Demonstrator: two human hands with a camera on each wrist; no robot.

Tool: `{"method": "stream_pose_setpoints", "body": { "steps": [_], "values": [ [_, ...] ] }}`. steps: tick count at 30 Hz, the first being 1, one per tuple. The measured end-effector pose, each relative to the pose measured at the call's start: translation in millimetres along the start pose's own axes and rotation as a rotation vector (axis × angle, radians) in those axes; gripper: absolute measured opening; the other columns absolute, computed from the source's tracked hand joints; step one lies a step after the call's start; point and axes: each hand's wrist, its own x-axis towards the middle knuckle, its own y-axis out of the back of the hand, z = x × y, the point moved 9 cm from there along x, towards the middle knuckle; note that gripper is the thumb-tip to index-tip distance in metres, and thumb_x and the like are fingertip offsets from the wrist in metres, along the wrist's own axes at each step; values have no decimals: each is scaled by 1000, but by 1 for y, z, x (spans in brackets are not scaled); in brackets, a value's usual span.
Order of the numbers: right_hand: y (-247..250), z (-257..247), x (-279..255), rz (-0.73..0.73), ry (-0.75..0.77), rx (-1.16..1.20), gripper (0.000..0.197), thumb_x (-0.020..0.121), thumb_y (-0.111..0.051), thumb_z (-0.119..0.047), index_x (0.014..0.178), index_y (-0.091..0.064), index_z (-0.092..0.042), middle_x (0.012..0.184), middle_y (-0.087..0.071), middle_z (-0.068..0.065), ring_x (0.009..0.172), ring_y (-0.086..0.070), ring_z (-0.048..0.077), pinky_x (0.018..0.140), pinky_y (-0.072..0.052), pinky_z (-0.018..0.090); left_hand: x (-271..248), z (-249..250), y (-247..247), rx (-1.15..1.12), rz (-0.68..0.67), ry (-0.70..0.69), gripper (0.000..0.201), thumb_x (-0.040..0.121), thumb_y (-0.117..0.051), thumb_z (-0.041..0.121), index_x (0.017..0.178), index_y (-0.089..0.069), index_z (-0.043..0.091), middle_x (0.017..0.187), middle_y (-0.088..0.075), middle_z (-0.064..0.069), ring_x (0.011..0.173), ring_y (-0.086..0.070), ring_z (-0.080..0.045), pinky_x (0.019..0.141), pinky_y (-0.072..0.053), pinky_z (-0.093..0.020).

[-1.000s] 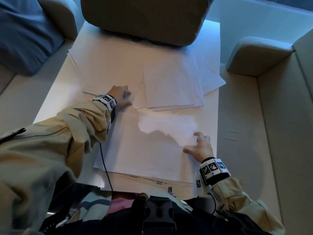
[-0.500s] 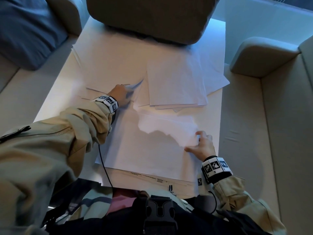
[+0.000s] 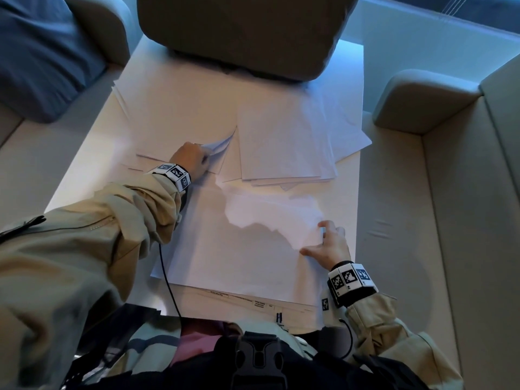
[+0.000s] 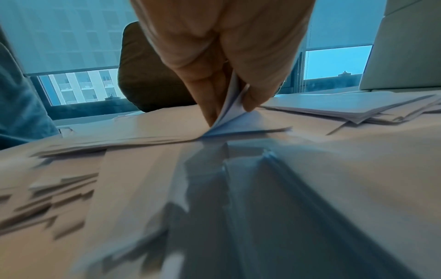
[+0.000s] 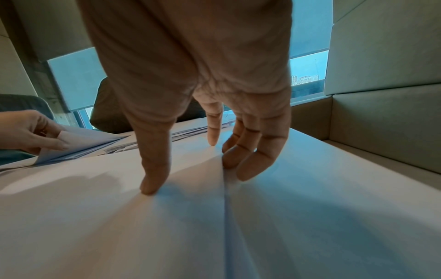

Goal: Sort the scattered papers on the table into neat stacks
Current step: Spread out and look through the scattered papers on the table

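White papers cover the table (image 3: 346,198). A near stack (image 3: 239,254) lies in front of me; my right hand (image 3: 327,243) rests on its right edge with straight fingers, thumb on the top sheet (image 5: 152,186). A far-left pile (image 3: 180,108) has its near right corner (image 3: 219,143) lifted, and my left hand (image 3: 194,159) pinches that corner (image 4: 229,105) between thumb and fingers. A third stack (image 3: 284,142) lies at the far right, roughly squared.
A dark cushioned chair back (image 3: 247,32) overhangs the table's far edge. A blue cushion (image 3: 42,49) sits far left, and beige sofa panels (image 3: 461,192) line the right side. A printed sheet (image 3: 253,301) pokes out under the near stack.
My left hand went from lying on the far-left pile to pinching and lifting its near right corner. My right hand has stayed on the near stack's edge.
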Motion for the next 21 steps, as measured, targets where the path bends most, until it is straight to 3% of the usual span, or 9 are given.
{"method": "stream_pose_setpoints", "body": {
  "steps": [2, 4, 6, 8, 13, 16, 18, 21],
  "values": [
    [-1, 1, 3, -14, -6, -23, 69, 65, -79, -25, 124, -43, -22, 118, -39, 8, 98, -57, 28, 85, -47, 32, -1, 3, 14, 4, 81, 26, 25, 93, -47, 13, 100, -69, 3, 94, -66, -23, 83, -59, -38, 73, -49, -41],
    [5, -2, 6, 22, 20, -38, 48, 76, -66, -18, 121, -50, -20, 119, -44, 9, 99, -59, 30, 86, -47, 34, -5, 7, 40, -34, 240, 76, 25, 96, -44, 17, 107, -64, 5, 102, -63, -20, 90, -58, -38, 73, -47, -41],
    [19, -10, 11, 124, 78, -7, 32, 83, -53, -11, 114, -58, -16, 115, -51, 13, 96, -61, 33, 86, -49, 37, -15, 12, 74, -117, 450, 102, 24, 97, -43, 16, 107, -61, 5, 103, -63, -18, 90, -58, -36, 73, -46, -39],
    [35, -19, 15, 215, 139, 30, 27, 85, -53, -9, 110, -62, -13, 111, -55, 14, 95, -61, 32, 85, -49, 36, -29, 23, 106, -195, 630, 31, 24, 97, -43, 18, 106, -60, 4, 101, -64, -15, 88, -59, -34, 73, -45, -35],
    [66, -56, 24, 293, 248, 105, 28, 85, -62, -12, 113, -62, -9, 116, -61, 11, 102, -61, 25, 88, -40, 25, -67, 61, 169, -104, 874, -167, 28, 100, -39, 23, 109, -62, 11, 100, -66, -7, 81, -59, -23, 65, -40, -21],
    [70, -84, 24, 238, 327, 176, 32, 84, -67, -13, 115, -60, -8, 118, -61, 10, 102, -62, 22, 87, -41, 22, -89, 79, 201, -133, 957, -292, 34, 102, -37, 26, 109, -64, 7, 104, -68, -5, 87, -63, -20, 77, -39, -12],
    [68, -100, 25, 192, 374, 210, 37, 83, -69, -14, 118, -57, -9, 120, -60, 9, 103, -61, 20, 86, -44, 23, -101, 91, 215, -182, 976, -416, 27, 101, -43, 19, 108, -64, 3, 107, -68, -6, 93, -65, -21, 84, -45, -17],
    [61, -119, 33, 112, 399, 226, 55, 79, -75, -16, 127, -50, -9, 127, -55, 9, 106, -60, 21, 88, -44, 23, -114, 106, 224, -208, 996, -547, 16, 97, -51, 9, 106, -63, 2, 102, -68, -13, 91, -66, -24, 83, -52, -28]
  ]
}}
